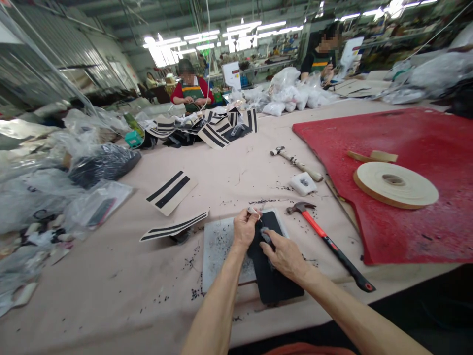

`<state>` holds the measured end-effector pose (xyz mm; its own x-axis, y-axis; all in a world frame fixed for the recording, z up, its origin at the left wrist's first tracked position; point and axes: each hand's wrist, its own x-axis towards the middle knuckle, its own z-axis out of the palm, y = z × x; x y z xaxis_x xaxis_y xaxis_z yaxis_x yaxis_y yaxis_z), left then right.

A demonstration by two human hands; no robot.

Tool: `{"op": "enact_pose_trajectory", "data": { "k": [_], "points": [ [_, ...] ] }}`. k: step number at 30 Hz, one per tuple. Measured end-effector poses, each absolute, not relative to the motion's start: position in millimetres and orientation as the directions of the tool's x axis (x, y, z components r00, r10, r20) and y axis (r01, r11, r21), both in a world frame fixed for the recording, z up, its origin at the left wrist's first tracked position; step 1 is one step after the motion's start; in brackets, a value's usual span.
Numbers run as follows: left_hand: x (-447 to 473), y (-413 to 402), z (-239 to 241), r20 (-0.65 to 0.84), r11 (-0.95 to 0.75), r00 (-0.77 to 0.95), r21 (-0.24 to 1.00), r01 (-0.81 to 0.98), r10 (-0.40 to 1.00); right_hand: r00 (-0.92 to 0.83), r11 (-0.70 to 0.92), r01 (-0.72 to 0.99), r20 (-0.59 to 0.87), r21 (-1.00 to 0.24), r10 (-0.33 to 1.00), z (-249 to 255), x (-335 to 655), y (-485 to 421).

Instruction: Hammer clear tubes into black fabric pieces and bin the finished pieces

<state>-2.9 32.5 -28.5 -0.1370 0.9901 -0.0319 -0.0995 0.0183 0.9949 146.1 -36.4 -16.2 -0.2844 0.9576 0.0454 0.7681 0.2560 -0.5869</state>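
Pinching a small pale tool (254, 212) between thumb and fingers, your left hand (244, 230) keeps its grip narrow and closed on it, just over the top edge of the black piece (271, 276). Your right hand (284, 255) lies flat on that black piece with its fingers curled toward a small grey part (266, 236); you cannot tell from here whether that grip actually closes on the part. The black piece lies at 6 o'clock on the desk (111, 291), overlapping the right side of a grey speckled cutting pad (219, 251). Black crumbs are scattered round the pad. At 3 o'clock of your hands, just beside them, lies a claw hammer with a red and black handle (332, 246). At 1 o'clock sits a small white block (303, 183), and beyond it a wooden-handled mallet (295, 162). A red mat (406, 133) at 2 o'clock carries a flat roll of cream tape (395, 183). Two striped cream strips (172, 192) lie at 10 o'clock
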Motion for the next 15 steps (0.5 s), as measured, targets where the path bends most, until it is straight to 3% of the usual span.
{"op": "enact_pose_trajectory", "data": {
  "k": [4, 15],
  "points": [
    [-3, 31, -39, -0.033, 0.023, -0.149, 0.997, -0.068, 0.988, -0.399, 0.401, 0.803, 0.103, -0.441, 0.911, -23, 148, -43],
    [-4, 26, -34, 0.001, 0.011, -0.132, 0.996, 0.088, 0.991, -0.351, 0.385, 0.817, 0.159, -0.428, 0.923, -36, 146, -43]
  ]
}}
